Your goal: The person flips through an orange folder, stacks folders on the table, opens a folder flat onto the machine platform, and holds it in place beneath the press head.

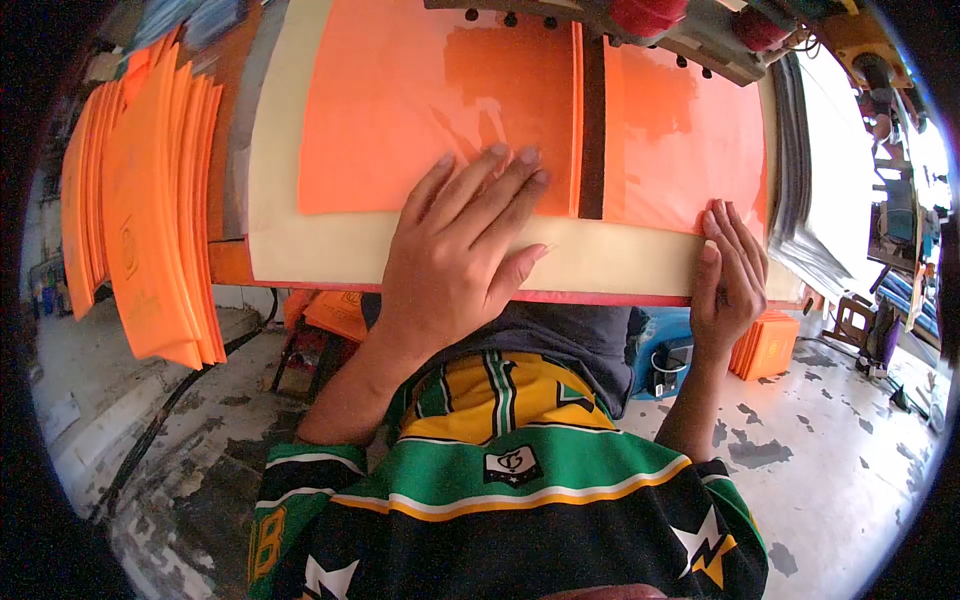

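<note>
A: Where could a hand pass sideways?

B: Along the near strip of the cream board (605, 255), which lies bare between the person's left hand (455, 235) and right hand (733, 275).

A: What about the far side?

B: There the machine bar (705, 45) juts over the orange sheets (375, 90), standing in the way of a reach from above. Nearer, the sheets lie flat, with room over them beside the left hand.

A: And the flanks?

B: Tall orange folders (160, 220) crowd the left; a dark layered stack (792, 140) lines the right. The person's body blocks the front middle.
</note>
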`<state>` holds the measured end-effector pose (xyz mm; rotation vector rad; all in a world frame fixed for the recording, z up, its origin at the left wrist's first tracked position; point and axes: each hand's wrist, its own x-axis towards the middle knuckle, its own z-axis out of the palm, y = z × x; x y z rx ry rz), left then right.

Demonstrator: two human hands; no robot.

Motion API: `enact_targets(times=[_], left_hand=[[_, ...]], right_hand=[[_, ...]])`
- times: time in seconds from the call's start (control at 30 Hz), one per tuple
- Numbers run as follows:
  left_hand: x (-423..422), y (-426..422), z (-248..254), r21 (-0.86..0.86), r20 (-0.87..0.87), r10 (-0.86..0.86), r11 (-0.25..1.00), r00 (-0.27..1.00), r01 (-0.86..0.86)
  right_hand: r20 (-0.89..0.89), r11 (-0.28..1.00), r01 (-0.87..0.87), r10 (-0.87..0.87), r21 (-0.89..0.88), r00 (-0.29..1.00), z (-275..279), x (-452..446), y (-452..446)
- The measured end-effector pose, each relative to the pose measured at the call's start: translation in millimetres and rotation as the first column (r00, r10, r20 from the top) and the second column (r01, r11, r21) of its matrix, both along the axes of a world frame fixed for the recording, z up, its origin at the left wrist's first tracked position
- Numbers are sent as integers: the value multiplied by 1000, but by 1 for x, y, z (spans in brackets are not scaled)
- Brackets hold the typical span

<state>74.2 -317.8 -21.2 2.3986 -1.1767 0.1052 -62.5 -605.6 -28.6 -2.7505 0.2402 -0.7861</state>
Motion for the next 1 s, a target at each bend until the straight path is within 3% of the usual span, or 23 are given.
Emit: enact_targets(times=[0.8,0.87,0.93,1.0], left_hand=[[2,11,1,-91,-4,-18,996,1000,18],[4,25,1,-276,-106,57,957,993,-84],[5,44,12,-260,-80,239,932,968,-252],[10,64,20,-240,-61,443,863,895,-444]], right_hand=[[41,998,56,-55,-36,998,0,0,-1],[75,991,115,-109,-72,991,1,-2,-4],[69,982,178,-183,71,981,4,-6,-4],[89,972,235,-236,30,968,12,-15,-7]])
